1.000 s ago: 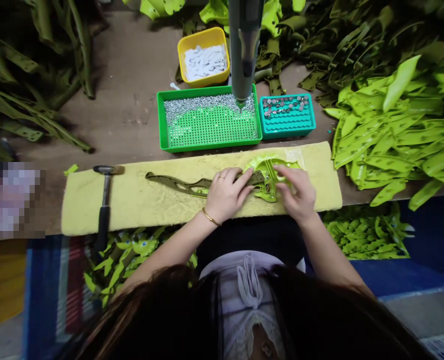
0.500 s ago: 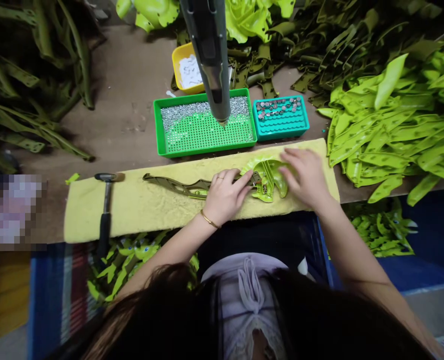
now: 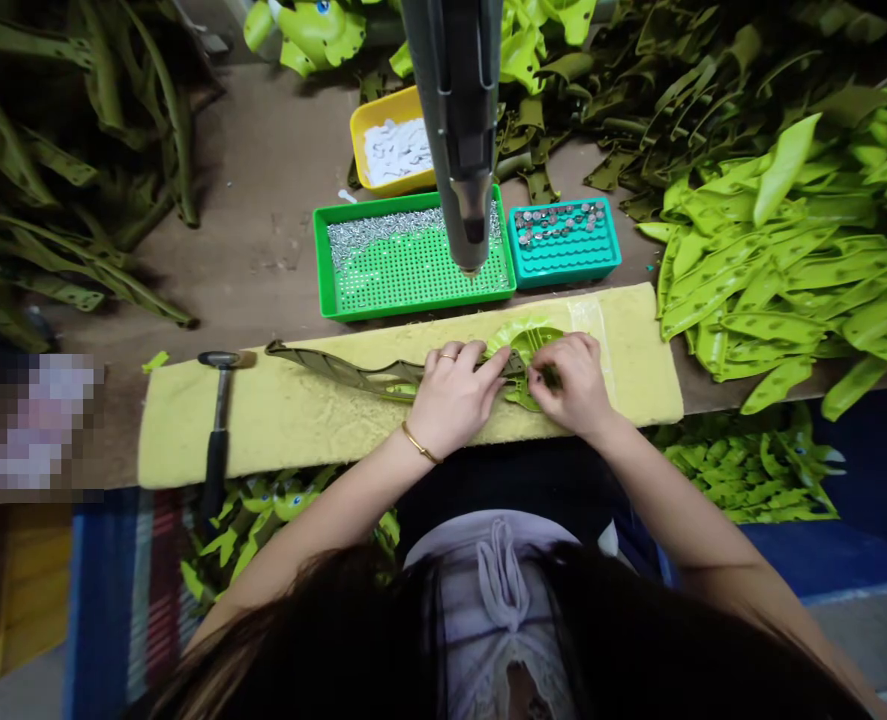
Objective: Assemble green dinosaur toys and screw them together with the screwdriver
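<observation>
On a yellow padded board [image 3: 263,430] lies a long dark olive plastic part [image 3: 338,372], its right end meeting a bright green curved shell [image 3: 522,335]. My left hand [image 3: 458,395] is closed over the right end of the olive part, fingertips at the joint with the shell. My right hand [image 3: 572,385] is closed in a pinch over the shell's right side; what lies between its fingertips is too small to make out. A hammer [image 3: 219,410] with a black handle rests across the left of the board.
A screwdriver-like tool [image 3: 458,130] hangs above a green tray [image 3: 345,300] of small screws. Beside it are a teal tray [image 3: 563,270] with metal discs and a yellow tray [image 3: 357,130] with white pieces. Piles of green parts [image 3: 788,290] and olive parts [image 3: 75,170] flank the board.
My right hand has moved left and down onto the shell, and its fingers have closed. My left hand stays at the joint. The view has shifted slightly, and the hanging tool appears farther right.
</observation>
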{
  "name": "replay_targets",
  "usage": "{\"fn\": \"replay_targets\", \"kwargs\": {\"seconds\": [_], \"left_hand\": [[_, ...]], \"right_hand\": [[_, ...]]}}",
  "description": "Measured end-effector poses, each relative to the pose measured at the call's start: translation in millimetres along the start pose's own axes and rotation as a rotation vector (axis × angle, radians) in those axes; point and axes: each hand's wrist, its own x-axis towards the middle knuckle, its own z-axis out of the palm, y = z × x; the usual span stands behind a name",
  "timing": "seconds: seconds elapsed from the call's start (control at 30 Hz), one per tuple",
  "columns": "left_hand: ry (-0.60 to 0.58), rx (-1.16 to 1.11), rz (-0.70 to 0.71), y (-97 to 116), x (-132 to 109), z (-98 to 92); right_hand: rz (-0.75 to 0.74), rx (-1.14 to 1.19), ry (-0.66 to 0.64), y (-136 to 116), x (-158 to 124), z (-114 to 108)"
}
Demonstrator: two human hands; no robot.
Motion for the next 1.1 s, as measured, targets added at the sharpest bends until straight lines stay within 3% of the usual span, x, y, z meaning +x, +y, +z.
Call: {"fn": "replay_targets", "kwargs": {"seconds": [0.2, 0.4, 0.6, 0.83, 1.0, 1.1], "left_hand": [[-0.001, 0.031, -0.034, 3.7, 0.0, -0.2], [-0.034, -0.190, 0.147, -22.1, 4.5, 6.5], [-0.150, 0.024, 0.027, -2.7, 8.8, -14.3], [-0.090, -0.075, 0.065, -14.4, 7.3, -1.5], [-0.104, 0.023, -0.002, 3.8, 6.1, -9.9], [-0.105, -0.002, -0.001, 4.1, 7.3, -10.2]], "right_hand": [[-0.015, -0.107, -0.015, 2.1, -3.0, 3.3], [0.065, -0.039, -0.034, 1.7, -0.6, 4.0], [0.093, 0.015, -0.039, 7.9, 0.4, 4.8], [0.126, 0.019, -0.063, 6.3, 0.6, 4.5], [0.118, 0.027, -0.080, 9.3, -0.9, 4.3], [0.104, -0.009, -0.082, 10.5, -0.5, 4.3]]}}
